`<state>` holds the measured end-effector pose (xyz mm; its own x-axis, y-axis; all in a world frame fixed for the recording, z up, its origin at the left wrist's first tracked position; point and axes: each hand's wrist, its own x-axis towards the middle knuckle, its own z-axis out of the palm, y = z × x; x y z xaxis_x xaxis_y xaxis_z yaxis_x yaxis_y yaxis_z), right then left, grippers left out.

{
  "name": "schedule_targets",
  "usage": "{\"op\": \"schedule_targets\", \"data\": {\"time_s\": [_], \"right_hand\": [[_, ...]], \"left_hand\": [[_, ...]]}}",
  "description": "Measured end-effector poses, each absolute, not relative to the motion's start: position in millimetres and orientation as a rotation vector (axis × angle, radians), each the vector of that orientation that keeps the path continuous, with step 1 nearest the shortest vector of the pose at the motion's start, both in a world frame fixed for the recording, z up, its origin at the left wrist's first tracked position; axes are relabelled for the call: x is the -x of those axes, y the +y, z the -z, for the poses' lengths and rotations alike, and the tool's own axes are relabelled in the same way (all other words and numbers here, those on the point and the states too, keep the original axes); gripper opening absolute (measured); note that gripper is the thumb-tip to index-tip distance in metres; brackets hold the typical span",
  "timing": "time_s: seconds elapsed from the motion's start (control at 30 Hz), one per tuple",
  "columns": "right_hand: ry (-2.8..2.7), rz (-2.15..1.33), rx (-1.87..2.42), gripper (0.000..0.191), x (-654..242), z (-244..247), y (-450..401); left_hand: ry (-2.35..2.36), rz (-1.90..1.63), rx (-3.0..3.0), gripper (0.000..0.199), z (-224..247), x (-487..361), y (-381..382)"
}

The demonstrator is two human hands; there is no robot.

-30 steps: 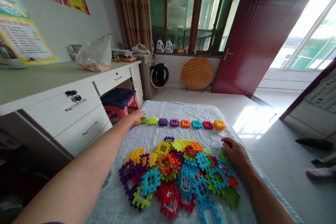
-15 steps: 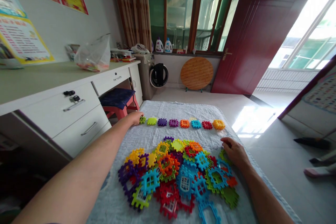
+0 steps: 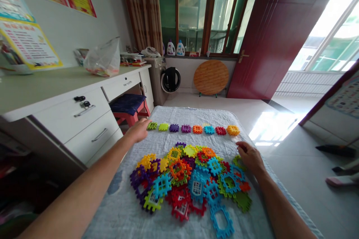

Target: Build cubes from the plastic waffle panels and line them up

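Observation:
My left hand [image 3: 139,130] is at the left end of a row of toothed plastic building pieces. Its fingers are loosely stretched out beside the light green window piece [image 3: 152,126], with nothing visible in them. To the right run a solid lime piece [image 3: 163,127], a dark purple one [image 3: 174,127], then purple, orange, blue, red and yellow [image 3: 233,130] ones. My right hand [image 3: 250,157] rests on the cloth, loosely bent with fingers apart and empty, near a green piece [image 3: 238,162]. Between my arms lies a heap of mixed pieces [image 3: 196,183].
A pale blue cloth [image 3: 168,114] covers the table. At left stands a white desk [image 3: 56,89] with a plastic bag [image 3: 103,58], and a stool [image 3: 129,104] beside it. Beyond are a washing machine [image 3: 158,78], a round wooden tabletop [image 3: 211,77] and a red door [image 3: 269,37].
My left hand has drawn back slightly toward me from the light green piece, which now shows whole at the row's left end. My right hand has stayed nearly still. The view has shifted slightly.

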<state>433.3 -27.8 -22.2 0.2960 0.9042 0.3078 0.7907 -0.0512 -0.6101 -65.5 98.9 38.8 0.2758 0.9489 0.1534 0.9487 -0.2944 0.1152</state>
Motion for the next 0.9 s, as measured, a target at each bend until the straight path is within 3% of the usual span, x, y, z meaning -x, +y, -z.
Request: {"op": "schedule_targets", "data": {"time_s": [0.2, 0.33, 0.7, 0.9], "right_hand": [[-1.545, -0.202, 1.830, 0.033, -429, 18, -29], [-1.598, -0.173, 1.864, 0.031, -427, 16, -31], [-1.873, -0.172, 1.811, 0.029, -428, 19, -33], [-1.704, -0.246, 1.752, 0.033, -420, 10, -35]], "left_hand": [[1.669, -0.464, -2.524, 0.040, -25, 47, 7], [1.695, -0.501, -2.459, 0.039, -13, 34, -29], [1.743, -0.873, -2.229, 0.030, 15, 24, -22], [1.765, -0.932, -2.265, 0.032, -1, 22, -29]]}}
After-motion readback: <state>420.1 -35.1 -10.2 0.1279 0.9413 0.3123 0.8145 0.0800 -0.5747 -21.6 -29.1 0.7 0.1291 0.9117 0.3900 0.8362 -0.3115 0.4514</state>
